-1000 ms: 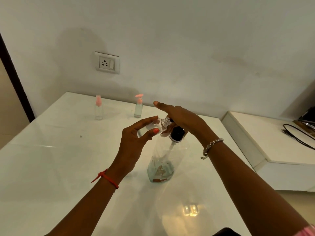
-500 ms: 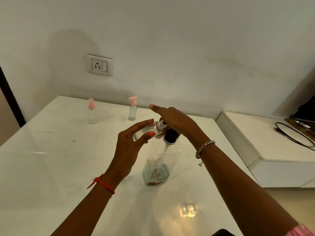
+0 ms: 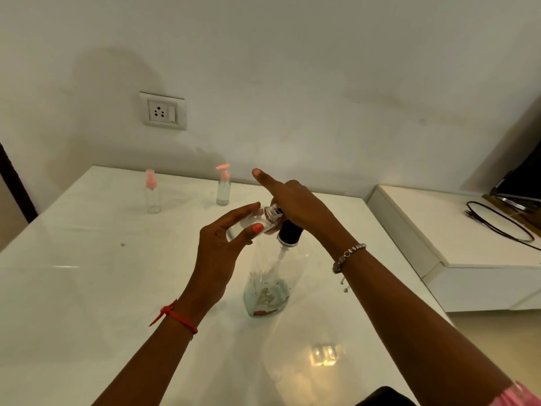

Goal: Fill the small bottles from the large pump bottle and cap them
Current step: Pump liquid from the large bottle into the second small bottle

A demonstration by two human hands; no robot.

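My left hand [image 3: 222, 247] pinches the small clear plastic bottle [image 3: 259, 219] between the thumb and the straightened fingers. It is held tilted, its threaded open mouth up against the spout of the large clear pump bottle [image 3: 272, 276], which stands upright on the white glossy surface [image 3: 87, 288] right in front of me. My right hand [image 3: 295, 200] lies on top of the pump head, above the black collar [image 3: 289, 232]. The forefinger sticks straight out, and the other fingers are tucked underneath, so I cannot tell whether they curl round the spout or only press on it. The little bottle is thin, light and smooth; I judge it will slip or squash if I squeeze hard, so I would hold it at mid-body, with the neck left free for the spout. The big bottle looks nearly empty, with only a little liquid at the bottom, so it will be light and quick to tip. I think any push on the pump should go straight down. At the far edge of the surface stand a small bottle with a pink spray top [image 3: 152, 191] and a small bottle with a pink pump top [image 3: 223, 186], well apart from each other, both capped.
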